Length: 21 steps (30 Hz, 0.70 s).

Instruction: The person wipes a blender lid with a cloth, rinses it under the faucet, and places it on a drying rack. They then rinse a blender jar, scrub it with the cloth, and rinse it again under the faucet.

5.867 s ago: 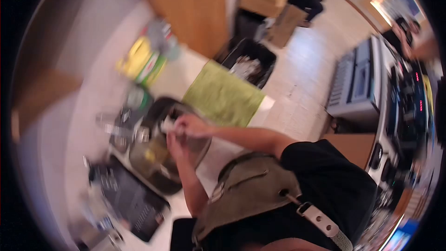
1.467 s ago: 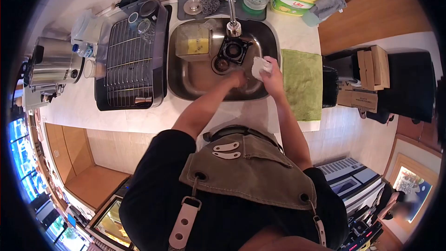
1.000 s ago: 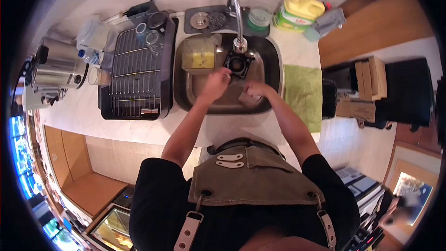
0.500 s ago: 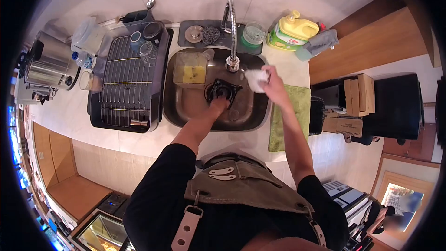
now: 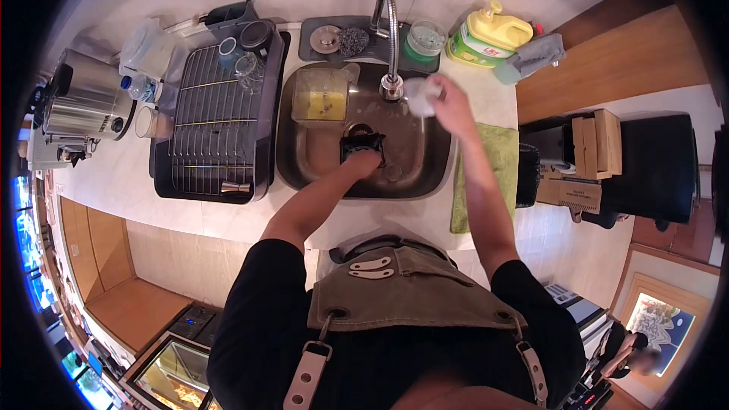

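My left hand (image 5: 363, 159) is low in the sink (image 5: 315, 158), fingers curled onto the black frame (image 5: 363, 144); their undersides are hidden, but they grip its near side. I have the sink's front edge just toward me from those fingers, and bare basin to their left. My right hand (image 5: 449, 106) is up by the sink's right rim, fingertips pinched on a white wad (image 5: 420, 97), too blurred to call cloth or sponge. Just left of that wad is the faucet head (image 5: 391, 89), so room there is tight; the green towel (image 5: 486, 182) lies on the counter (image 5: 194, 214) below my right wrist.

Against half a second ago, the frame has shifted toward me, uncovering the drain (image 5: 361, 130) beyond my left fingers. The wad has gone farther back, level with the faucet head.

Counting: one frame, one wad, one clear tub (image 5: 320, 95) with yellow in it, up and left of my left fingers; one yellow soap jug (image 5: 493, 34) beyond my right fingers; three cups (image 5: 247, 68) in the one drying rack (image 5: 213, 121), far left of both hands.
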### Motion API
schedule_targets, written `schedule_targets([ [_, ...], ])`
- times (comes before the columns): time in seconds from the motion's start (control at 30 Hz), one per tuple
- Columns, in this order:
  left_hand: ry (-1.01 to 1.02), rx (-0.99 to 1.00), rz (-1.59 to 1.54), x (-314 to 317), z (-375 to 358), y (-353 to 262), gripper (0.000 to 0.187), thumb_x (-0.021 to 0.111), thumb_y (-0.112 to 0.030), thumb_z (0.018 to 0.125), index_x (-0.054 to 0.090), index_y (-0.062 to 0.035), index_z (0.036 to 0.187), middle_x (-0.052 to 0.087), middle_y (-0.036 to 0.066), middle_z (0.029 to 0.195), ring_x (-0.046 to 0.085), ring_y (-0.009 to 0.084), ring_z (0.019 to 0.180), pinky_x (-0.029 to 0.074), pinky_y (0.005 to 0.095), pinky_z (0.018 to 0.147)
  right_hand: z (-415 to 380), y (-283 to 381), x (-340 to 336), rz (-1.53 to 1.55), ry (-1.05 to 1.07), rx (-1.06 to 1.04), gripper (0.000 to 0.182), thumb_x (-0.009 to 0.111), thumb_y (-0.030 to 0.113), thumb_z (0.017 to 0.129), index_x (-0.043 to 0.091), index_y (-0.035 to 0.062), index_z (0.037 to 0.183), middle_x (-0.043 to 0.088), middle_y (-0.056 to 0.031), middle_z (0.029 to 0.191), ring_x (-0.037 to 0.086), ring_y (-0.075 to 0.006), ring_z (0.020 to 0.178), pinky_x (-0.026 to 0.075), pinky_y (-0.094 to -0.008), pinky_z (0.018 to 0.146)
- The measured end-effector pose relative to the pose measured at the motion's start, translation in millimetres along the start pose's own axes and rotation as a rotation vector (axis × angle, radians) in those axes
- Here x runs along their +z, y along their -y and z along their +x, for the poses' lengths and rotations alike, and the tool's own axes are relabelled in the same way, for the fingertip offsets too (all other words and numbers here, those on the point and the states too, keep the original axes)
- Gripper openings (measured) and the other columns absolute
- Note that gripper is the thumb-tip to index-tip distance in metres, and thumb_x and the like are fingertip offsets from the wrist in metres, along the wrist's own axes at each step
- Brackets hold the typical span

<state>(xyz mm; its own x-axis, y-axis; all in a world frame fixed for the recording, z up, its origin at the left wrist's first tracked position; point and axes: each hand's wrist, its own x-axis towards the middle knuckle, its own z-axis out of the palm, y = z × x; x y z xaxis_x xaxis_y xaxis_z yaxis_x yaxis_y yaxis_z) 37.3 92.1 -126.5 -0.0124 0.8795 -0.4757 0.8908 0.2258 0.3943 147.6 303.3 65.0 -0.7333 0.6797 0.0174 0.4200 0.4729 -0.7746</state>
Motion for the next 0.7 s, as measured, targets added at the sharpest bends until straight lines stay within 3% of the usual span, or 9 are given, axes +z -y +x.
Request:
schedule_targets([
  [0.07, -0.011, 0.004, -0.003, 2, -2, 3, 0.026, 0.054, -0.011, 0.088, 0.067, -0.002, 0.109, 0.068, 0.02, 0.112, 0.068, 0.036, 0.103, 0.057, 0.0471, 0.083, 22, 15, -20, -0.031, -0.237, -0.196, 0.039, 0.065, 0.008, 0.08, 0.059, 0.0039, 0.119, 0.066, -0.0193, 0.109, 0.065, -0.0337, 0.096, 0.051, -0.0409, 0.085],
  [0.1, 0.007, -0.004, -0.003, -1, -3, 0, 0.026, 0.056, -0.01, 0.087, 0.067, -0.0015, 0.109, 0.069, 0.02, 0.111, 0.068, 0.0361, 0.103, 0.057, 0.0471, 0.083, 35, 27, -31, -0.092, -0.259, -0.157, 0.036, 0.066, 0.009, 0.081, 0.06, 0.0041, 0.117, 0.065, -0.0191, 0.107, 0.064, -0.0344, 0.095, 0.051, -0.0424, 0.085],
  [0.23, 0.031, 0.011, 0.002, 3, -4, -2, 0.027, 0.061, -0.008, 0.082, 0.066, 0.0001, 0.108, 0.067, 0.019, 0.113, 0.067, 0.0361, 0.104, 0.057, 0.047, 0.084, 85, 52, -50, -0.259, -0.401, -0.319, 0.034, 0.062, 0.009, 0.082, 0.061, 0.0066, 0.116, 0.065, -0.0202, 0.104, 0.063, -0.0378, 0.097, 0.051, -0.0458, 0.085],
  [0.47, -0.085, -0.031, -0.017, -7, -12, -12, 0.04, 0.066, -0.011, 0.077, 0.058, 0.0056, 0.112, 0.056, 0.024, 0.122, 0.064, 0.0379, 0.107, 0.054, 0.048, 0.091, 130, 75, -58, -0.515, -0.188, -0.273, 0.025, 0.059, 0.011, 0.081, 0.067, 0.0103, 0.104, 0.065, -0.0194, 0.1, 0.064, -0.0368, 0.095, 0.051, -0.0466, 0.084],
  [0.53, -0.104, -0.06, -0.018, -15, -16, -17, 0.042, 0.067, -0.013, 0.077, 0.057, 0.0052, 0.114, 0.057, 0.024, 0.122, 0.063, 0.0378, 0.109, 0.054, 0.0477, 0.091, 137, 75, -58, -0.53, -0.165, -0.302, 0.021, 0.058, 0.013, 0.081, 0.069, 0.0104, 0.1, 0.068, -0.0194, 0.1, 0.064, -0.037, 0.098, 0.051, -0.048, 0.087],
  [0.63, -0.096, -0.095, -0.05, -17, -10, -18, 0.049, 0.07, -0.016, 0.077, 0.056, 0.0039, 0.119, 0.061, 0.023, 0.118, 0.063, 0.0371, 0.109, 0.055, 0.0474, 0.09, 150, 58, -44, -0.656, 0.04, -0.273, 0.023, 0.058, 0.014, 0.082, 0.069, 0.0111, 0.102, 0.068, -0.0169, 0.105, 0.064, -0.0361, 0.1, 0.051, -0.0478, 0.088],
  [0.7, -0.114, -0.114, -0.096, -18, -8, -19, 0.054, 0.071, -0.018, 0.076, 0.054, 0.0032, 0.122, 0.063, 0.022, 0.115, 0.063, 0.0368, 0.109, 0.055, 0.0475, 0.089, 151, 54, -36, -0.619, 0.009, -0.322, 0.024, 0.058, 0.016, 0.082, 0.068, 0.0114, 0.103, 0.068, -0.0154, 0.106, 0.064, -0.0361, 0.1, 0.051, -0.0475, 0.089],
])
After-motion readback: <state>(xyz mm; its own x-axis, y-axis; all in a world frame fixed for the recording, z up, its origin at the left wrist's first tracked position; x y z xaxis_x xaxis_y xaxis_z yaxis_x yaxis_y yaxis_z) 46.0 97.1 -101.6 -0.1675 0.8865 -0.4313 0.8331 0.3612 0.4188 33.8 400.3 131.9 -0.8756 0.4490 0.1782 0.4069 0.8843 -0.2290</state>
